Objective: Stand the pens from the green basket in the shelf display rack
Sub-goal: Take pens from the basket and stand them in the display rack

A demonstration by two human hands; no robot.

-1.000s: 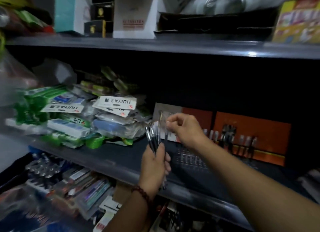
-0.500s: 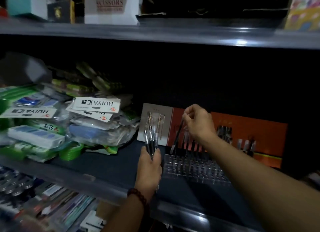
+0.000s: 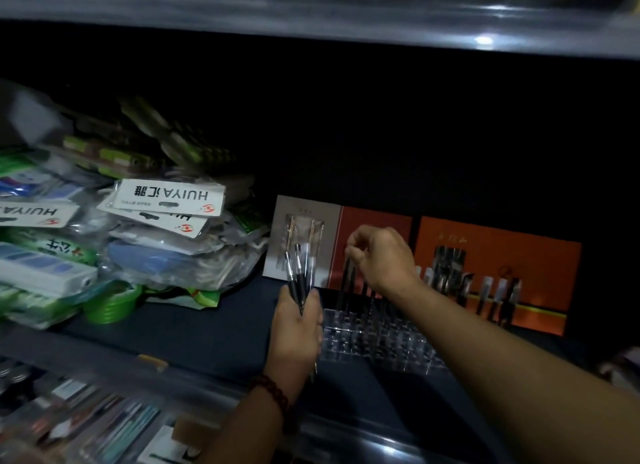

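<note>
Your left hand point(image 3: 297, 328) is gripping a bundle of pens point(image 3: 300, 269) upright, just left of the clear display rack point(image 3: 384, 342). Your right hand point(image 3: 382, 259) is pinching the top of a single pen point(image 3: 345, 280), holding it nearly upright with its lower end at the rack's back-left corner.

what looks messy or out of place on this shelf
The heap of plastic packets on the left is piled loosely, and its label cards read upside down. A green roll lies at its foot. By the rack nothing stands out: the right hand holds one pen tilted over it, the left hand grips a bundle of pens.
</note>
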